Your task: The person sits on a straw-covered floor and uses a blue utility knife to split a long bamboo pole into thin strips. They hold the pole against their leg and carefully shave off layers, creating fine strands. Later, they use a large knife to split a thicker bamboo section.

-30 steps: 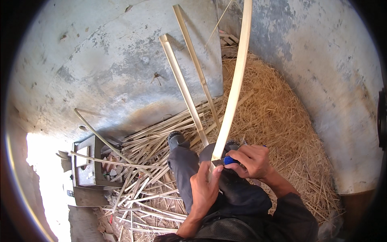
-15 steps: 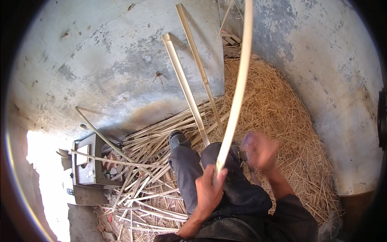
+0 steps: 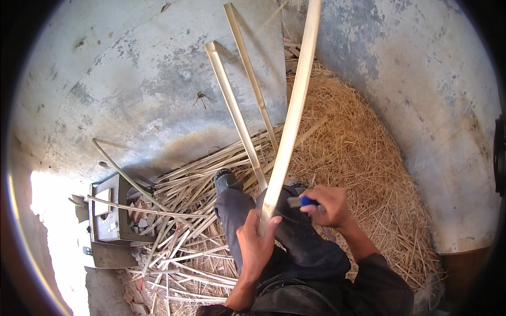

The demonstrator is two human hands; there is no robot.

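Note:
A long, pale bamboo slat (image 3: 292, 121) rises from between my knees past the top of the view, leaning slightly right. My left hand (image 3: 255, 239) is closed round its lower end, thumb along the right edge. Just right of the slat, over my thigh, my right hand (image 3: 329, 208) grips a small knife (image 3: 296, 202) with a short grey blade and a bit of blue at the handle. The blade points left toward the slat, and a narrow gap seems to lie between them. Most of the handle is hidden in my fist.
Two split bamboo lengths (image 3: 234, 110) stand against the grey wall (image 3: 132, 79) ahead. Loose strips (image 3: 195, 179) cover the floor at left, around a worn box (image 3: 113, 205) with scraps. A heap of shavings (image 3: 348, 126) fills the right side, up to another wall (image 3: 421, 121).
My right hand has come left and a little down, and the knife blade now shows beside the slat. My left hand and the slat have shifted slightly left and down.

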